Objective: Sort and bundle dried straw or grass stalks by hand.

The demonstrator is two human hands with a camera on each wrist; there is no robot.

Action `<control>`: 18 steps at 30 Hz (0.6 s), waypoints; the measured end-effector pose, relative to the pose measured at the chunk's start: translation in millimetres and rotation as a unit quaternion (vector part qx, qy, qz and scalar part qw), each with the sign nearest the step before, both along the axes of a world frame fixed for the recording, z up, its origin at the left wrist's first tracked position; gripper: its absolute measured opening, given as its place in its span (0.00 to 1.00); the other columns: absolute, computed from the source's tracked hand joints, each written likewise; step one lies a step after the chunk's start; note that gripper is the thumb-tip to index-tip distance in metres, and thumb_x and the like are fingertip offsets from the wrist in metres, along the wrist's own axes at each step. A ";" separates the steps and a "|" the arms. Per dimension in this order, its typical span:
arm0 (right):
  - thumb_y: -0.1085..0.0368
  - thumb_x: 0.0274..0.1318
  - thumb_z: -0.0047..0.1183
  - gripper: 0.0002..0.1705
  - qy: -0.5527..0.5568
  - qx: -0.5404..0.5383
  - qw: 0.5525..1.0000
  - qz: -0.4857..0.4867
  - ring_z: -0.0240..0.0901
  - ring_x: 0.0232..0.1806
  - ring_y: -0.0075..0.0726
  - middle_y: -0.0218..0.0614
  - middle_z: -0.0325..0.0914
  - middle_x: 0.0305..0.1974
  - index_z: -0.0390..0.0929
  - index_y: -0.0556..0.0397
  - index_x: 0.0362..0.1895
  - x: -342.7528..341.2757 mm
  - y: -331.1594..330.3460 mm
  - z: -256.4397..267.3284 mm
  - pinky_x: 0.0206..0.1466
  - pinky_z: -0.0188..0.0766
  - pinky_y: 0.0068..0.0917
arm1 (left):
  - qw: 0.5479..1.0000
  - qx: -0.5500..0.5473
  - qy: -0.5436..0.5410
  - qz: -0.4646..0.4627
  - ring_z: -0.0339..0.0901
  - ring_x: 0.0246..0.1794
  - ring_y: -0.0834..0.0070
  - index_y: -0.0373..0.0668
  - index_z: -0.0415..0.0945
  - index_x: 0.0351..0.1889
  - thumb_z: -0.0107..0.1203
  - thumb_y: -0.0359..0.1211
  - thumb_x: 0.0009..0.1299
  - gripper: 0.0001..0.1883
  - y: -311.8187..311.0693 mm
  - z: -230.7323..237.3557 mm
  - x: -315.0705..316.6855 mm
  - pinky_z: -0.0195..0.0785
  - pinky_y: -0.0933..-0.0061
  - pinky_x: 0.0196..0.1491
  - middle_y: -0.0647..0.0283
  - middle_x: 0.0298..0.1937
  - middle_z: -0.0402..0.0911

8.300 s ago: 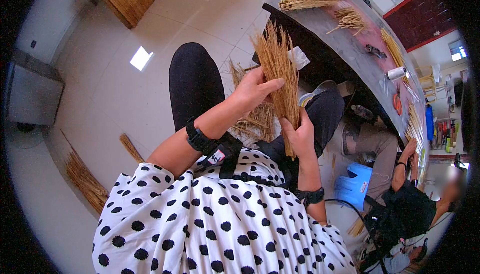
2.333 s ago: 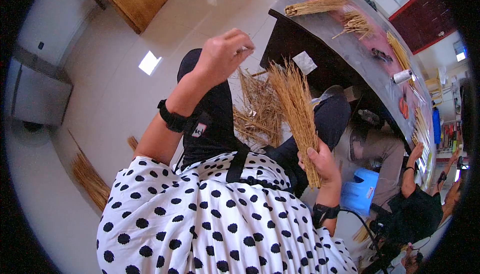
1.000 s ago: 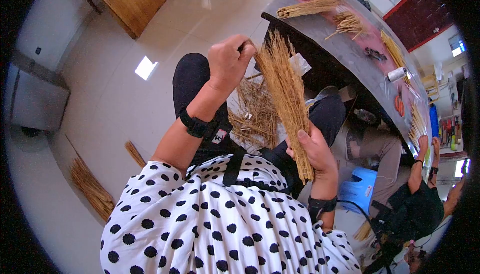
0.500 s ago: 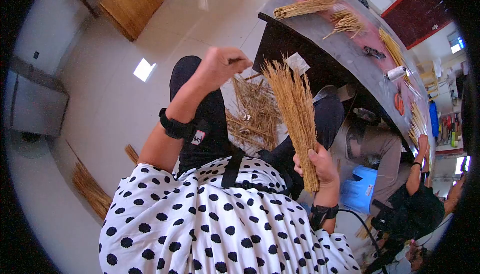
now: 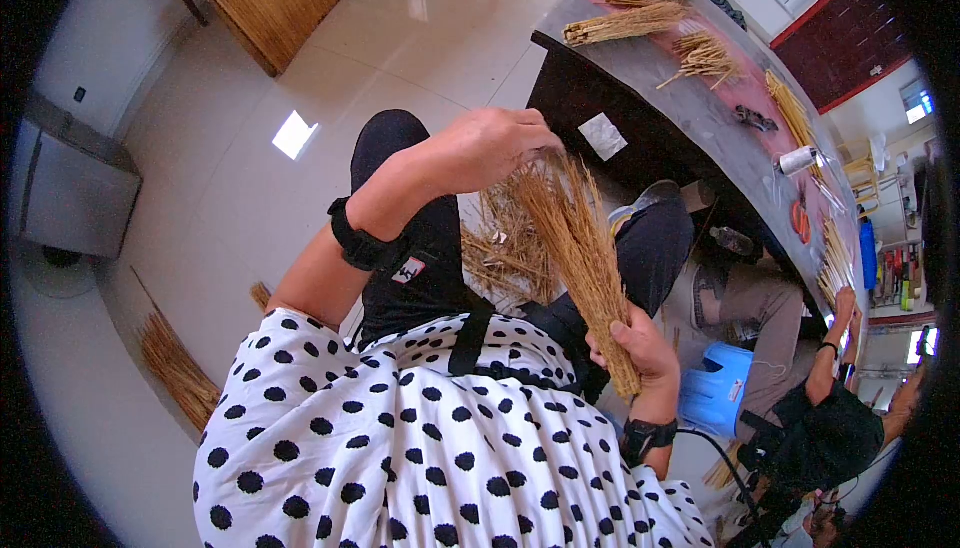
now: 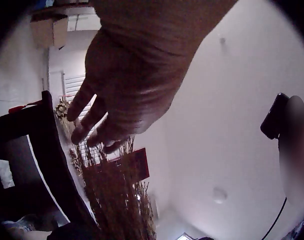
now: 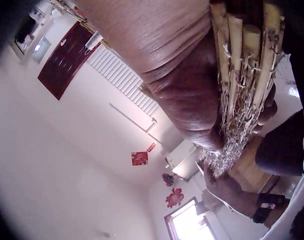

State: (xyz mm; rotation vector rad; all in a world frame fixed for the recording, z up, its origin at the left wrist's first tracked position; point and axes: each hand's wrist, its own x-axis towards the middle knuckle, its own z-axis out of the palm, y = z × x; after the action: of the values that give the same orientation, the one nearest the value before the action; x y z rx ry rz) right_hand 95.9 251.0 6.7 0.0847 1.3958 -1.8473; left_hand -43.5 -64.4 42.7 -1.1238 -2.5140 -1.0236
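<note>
My right hand grips the stalk end of a straw bundle whose feathery tips slant away from my lap. My left hand is at those tips. Loose straw lies on the floor between my legs. On the table to my right I see more bundles and a white spool; a blue stool stands near another person in black.

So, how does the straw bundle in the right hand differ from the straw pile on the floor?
The straw bundle is gathered, its stalks mostly one way; the straw pile is loose and tangled. The bundle is gripped by the right hand; the pile lies on the floor. The bundle looks golden, the pile duller brown. Both look dry.
</note>
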 end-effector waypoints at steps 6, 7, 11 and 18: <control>0.45 0.51 0.59 0.37 0.005 0.005 1.000 0.016 0.68 0.27 0.27 0.35 0.70 0.32 0.62 0.56 0.56 0.0 5.8 1.1 0.28 0.70 0.24 | 0.999 -0.042 0.029 0.018 0.74 0.31 0.55 0.40 0.75 0.35 0.53 0.28 0.61 0.05 -5.9 -2.0 0.9 0.69 0.61 0.35 0.57 0.30 0.73; 0.45 0.51 0.59 0.37 0.005 0.005 1.000 0.016 0.68 0.27 0.27 0.35 0.70 0.32 0.62 0.56 0.56 0.0 6.0 1.1 0.28 0.70 0.24 | 0.997 -0.040 0.050 0.032 0.74 0.29 0.56 0.40 0.75 0.33 0.53 0.28 0.60 0.05 -5.7 -1.8 2.0 0.69 0.61 0.33 0.57 0.29 0.73; 0.43 0.47 0.62 0.42 0.003 -0.006 1.000 0.002 0.68 0.29 0.30 0.36 0.69 0.35 0.61 0.58 0.56 -0.1 1.4 4.0 0.26 0.69 0.25 | 0.993 -0.044 0.085 0.076 0.74 0.28 0.55 0.41 0.75 0.33 0.54 0.27 0.57 0.06 -0.7 3.5 8.4 0.69 0.61 0.32 0.57 0.28 0.73; 0.41 0.47 0.61 0.42 0.010 -0.058 0.998 0.007 0.68 0.27 0.31 0.36 0.69 0.31 0.62 0.59 0.55 -2.7 -2.1 14.2 0.24 0.68 0.26 | 0.844 0.413 -0.055 0.338 0.68 0.15 0.77 0.37 0.73 0.28 0.48 0.27 0.64 0.05 -13.5 -5.0 -11.7 0.63 0.75 0.21 0.63 0.20 0.73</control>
State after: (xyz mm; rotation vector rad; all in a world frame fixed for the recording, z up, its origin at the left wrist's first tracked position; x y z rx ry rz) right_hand 93.2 248.9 20.9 -0.0013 1.2967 -1.9178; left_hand -55.2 -77.9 37.7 0.0725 -1.8702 -1.6646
